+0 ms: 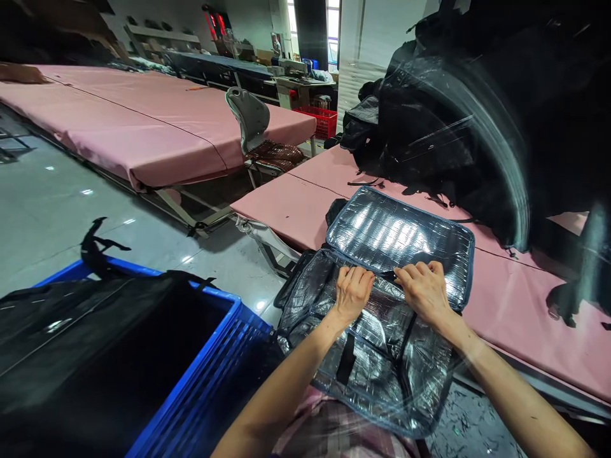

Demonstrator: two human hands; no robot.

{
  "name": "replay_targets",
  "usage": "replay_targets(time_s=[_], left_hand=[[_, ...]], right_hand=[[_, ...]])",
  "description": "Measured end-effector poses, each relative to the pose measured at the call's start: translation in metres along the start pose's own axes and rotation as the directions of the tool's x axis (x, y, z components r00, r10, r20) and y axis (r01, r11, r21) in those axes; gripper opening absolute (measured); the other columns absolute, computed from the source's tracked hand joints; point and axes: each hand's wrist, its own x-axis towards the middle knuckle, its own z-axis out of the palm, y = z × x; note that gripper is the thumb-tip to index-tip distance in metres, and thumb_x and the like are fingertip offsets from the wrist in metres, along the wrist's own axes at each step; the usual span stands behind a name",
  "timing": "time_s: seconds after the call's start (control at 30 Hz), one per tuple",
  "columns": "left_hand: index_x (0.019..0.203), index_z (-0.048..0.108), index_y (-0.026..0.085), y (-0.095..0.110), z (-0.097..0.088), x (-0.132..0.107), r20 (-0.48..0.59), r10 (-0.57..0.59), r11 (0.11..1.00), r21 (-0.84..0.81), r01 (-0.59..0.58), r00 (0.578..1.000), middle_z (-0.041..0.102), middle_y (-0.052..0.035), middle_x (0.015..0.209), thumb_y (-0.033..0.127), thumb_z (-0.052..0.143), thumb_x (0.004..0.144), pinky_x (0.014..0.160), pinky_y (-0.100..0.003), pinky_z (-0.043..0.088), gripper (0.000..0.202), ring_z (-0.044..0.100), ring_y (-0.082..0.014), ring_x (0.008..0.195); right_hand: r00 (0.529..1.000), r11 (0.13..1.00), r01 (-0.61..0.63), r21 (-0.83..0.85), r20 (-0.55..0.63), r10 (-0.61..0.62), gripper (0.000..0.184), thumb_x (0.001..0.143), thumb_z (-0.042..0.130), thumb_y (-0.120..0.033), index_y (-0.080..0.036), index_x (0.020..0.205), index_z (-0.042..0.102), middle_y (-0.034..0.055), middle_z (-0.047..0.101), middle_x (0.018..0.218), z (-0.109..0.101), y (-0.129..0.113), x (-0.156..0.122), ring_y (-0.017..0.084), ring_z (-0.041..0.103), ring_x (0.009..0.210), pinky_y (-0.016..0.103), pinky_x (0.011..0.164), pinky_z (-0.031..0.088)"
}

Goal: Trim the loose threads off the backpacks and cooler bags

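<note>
An insulated bag [367, 375] with a shiny silver foil lining lies open in front of me, its lid [396, 229] folded back over the pink table. My left hand [353, 292] is closed at the inner edge near the lid's hinge, fingers pinched together. Opposite it, my right hand [422, 289] pinches the same edge. A short dark strip [387, 275] stretches between both hands; it looks like a strap or a piece of the lining's seam. Lower in the bag, a black strap [346, 359] hangs over the foil.
To the left stands a blue plastic crate [229, 318] with black bags [95, 343] in it. A large pile of black bags [429, 127] covers the right table [305, 210]. Further back are a grey chair [251, 124], another pink table [143, 121] and a red crate [322, 121].
</note>
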Motion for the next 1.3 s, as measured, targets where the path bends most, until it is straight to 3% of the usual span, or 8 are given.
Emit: replay_targets(time_s=[0.1, 0.3, 0.63, 0.9, 0.97, 1.1, 1.23, 1.3], left_hand=[[0.080, 0.058, 0.016, -0.004, -0.009, 0.003, 0.092, 0.078, 0.992, -0.101, -0.068, 0.993, 0.059, -0.0045, 0.076, 0.019, 0.043, 0.086, 0.071, -0.031, 0.033, 0.016, 0.052, -0.0154, 0.074], [0.077, 0.057, 0.017, -0.010, -0.023, 0.003, 0.165, 0.069, 0.962, -0.274, -0.021, 0.984, 0.060, -0.0016, 0.078, 0.018, 0.049, 0.083, 0.073, -0.031, 0.031, 0.010, 0.053, -0.0129, 0.074], [0.077, 0.058, 0.017, -0.009, -0.025, 0.003, 0.179, 0.037, 0.950, -0.313, 0.021, 0.983, 0.060, -0.0009, 0.078, 0.019, 0.049, 0.083, 0.075, -0.030, 0.030, 0.011, 0.052, -0.0123, 0.073], [0.076, 0.059, 0.015, -0.010, -0.026, 0.003, 0.199, 0.054, 0.955, -0.295, 0.008, 0.978, 0.060, -0.0009, 0.077, 0.017, 0.051, 0.081, 0.075, -0.029, 0.029, 0.010, 0.051, -0.0114, 0.073], [0.075, 0.061, 0.014, -0.014, -0.031, 0.003, 0.259, 0.064, 0.954, -0.300, 0.017, 0.964, 0.060, -0.0010, 0.078, 0.018, 0.052, 0.081, 0.075, -0.029, 0.029, 0.011, 0.052, -0.0114, 0.073], [0.074, 0.066, 0.018, -0.028, -0.049, 0.006, 0.468, 0.159, 0.938, -0.346, 0.015, 0.869, 0.061, 0.0019, 0.071, 0.032, 0.046, 0.087, 0.072, -0.026, 0.030, 0.027, 0.052, -0.0100, 0.067], [0.099, 0.064, 0.023, -0.038, -0.058, 0.019, 0.291, 0.086, 0.994, -0.089, -0.063, 0.953, 0.062, -0.0032, 0.093, 0.037, 0.050, 0.085, 0.077, -0.031, 0.028, 0.024, 0.050, -0.0165, 0.088], [0.098, 0.065, 0.027, -0.041, -0.056, 0.030, 0.274, 0.125, 0.992, -0.045, -0.117, 0.953, 0.062, -0.0029, 0.097, 0.035, 0.052, 0.084, 0.078, -0.033, 0.027, 0.021, 0.047, -0.0181, 0.093]], right_hand=[[1.000, 1.000, 0.005, 0.012, -0.002, -0.005, 0.016, 0.087, 0.047, -0.024, -0.020, 0.091, 0.062, 0.0024, 0.061, 0.071, 0.001, 0.000, -0.002, 0.015, 0.040, 0.068, 0.033, 0.067, 0.019], [0.997, 0.998, 0.068, -0.016, -0.027, -0.068, 0.016, 0.087, 0.047, -0.019, -0.019, 0.095, 0.061, 0.0023, 0.063, 0.076, -0.003, -0.003, -0.005, 0.014, 0.041, 0.069, 0.034, 0.070, 0.020], [0.983, 0.981, 0.172, -0.094, -0.042, -0.177, 0.022, 0.086, 0.044, -0.010, -0.019, 0.098, 0.060, 0.0026, 0.062, 0.078, -0.016, -0.009, -0.005, 0.015, 0.039, 0.071, 0.034, 0.072, 0.021], [0.980, 0.979, 0.183, -0.090, -0.063, -0.189, 0.016, 0.086, 0.046, -0.011, -0.016, 0.091, 0.061, 0.0015, 0.058, 0.068, -0.002, -0.018, 0.002, 0.015, 0.039, 0.068, 0.033, 0.067, 0.021], [0.984, 0.984, 0.161, -0.077, -0.070, -0.166, 0.016, 0.085, 0.047, -0.011, -0.016, 0.090, 0.061, 0.0015, 0.058, 0.067, 0.000, -0.017, 0.002, 0.015, 0.039, 0.067, 0.033, 0.067, 0.021], [0.991, 0.991, 0.126, -0.043, -0.047, -0.128, 0.016, 0.084, 0.047, -0.010, -0.017, 0.090, 0.061, 0.0016, 0.060, 0.069, 0.001, -0.013, 0.001, 0.015, 0.040, 0.067, 0.034, 0.068, 0.020], [0.990, 0.991, 0.129, -0.043, -0.049, -0.131, 0.017, 0.085, 0.047, -0.011, -0.018, 0.095, 0.060, 0.0016, 0.063, 0.076, 0.002, -0.013, 0.001, 0.014, 0.041, 0.069, 0.034, 0.069, 0.020], [0.989, 0.990, 0.130, -0.047, -0.066, -0.133, 0.017, 0.086, 0.047, -0.012, -0.017, 0.096, 0.059, 0.0016, 0.063, 0.077, 0.002, -0.014, 0.001, 0.014, 0.042, 0.070, 0.034, 0.069, 0.021]])
